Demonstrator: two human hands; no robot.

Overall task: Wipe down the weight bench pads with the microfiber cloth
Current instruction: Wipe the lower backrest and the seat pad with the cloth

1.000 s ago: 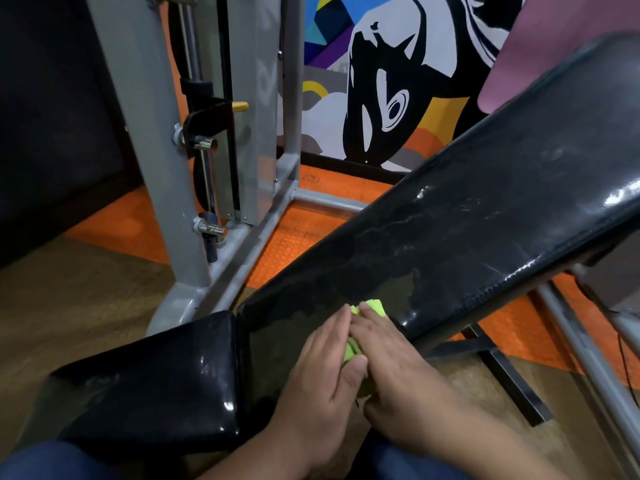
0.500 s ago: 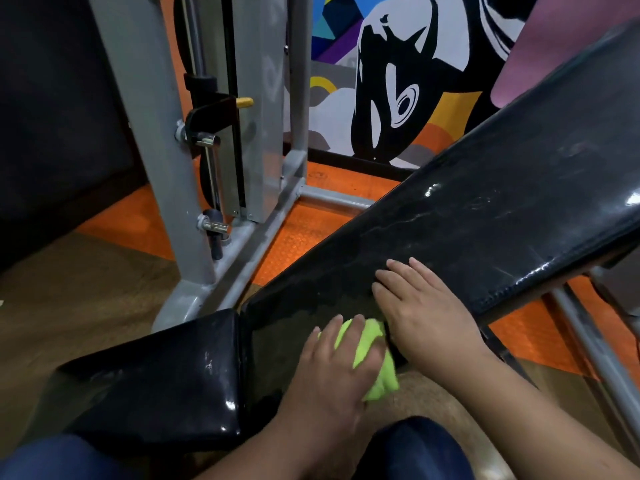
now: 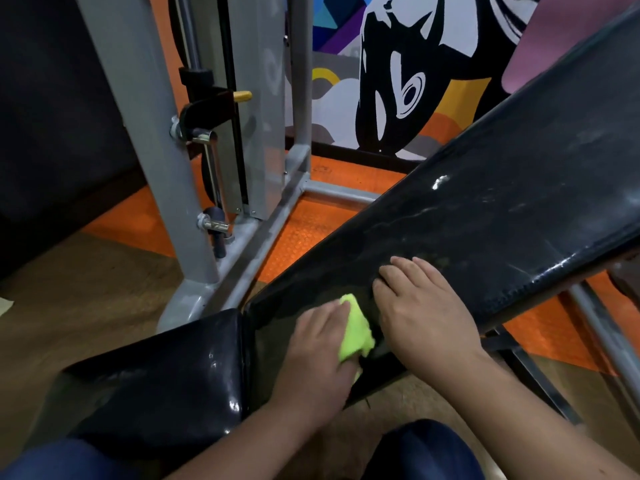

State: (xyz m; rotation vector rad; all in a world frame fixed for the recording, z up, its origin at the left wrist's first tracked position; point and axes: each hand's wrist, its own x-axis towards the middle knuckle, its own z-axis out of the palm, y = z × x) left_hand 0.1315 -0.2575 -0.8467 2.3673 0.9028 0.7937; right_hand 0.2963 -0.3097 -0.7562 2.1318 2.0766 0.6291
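The left hand (image 3: 320, 348) is the grip here, its fingers curled over a bunched lime-green microfiber cloth (image 3: 355, 329) and pressing it onto the near, low end of the inclined black back pad (image 3: 485, 216). Just right of it, the right hand (image 3: 420, 311) lies flat, fingers spread, steadying the pad. Wiping looks barely begun; next, probably, strokes toward the far streaked upper pad, then the seat pad (image 3: 166, 372) at left.
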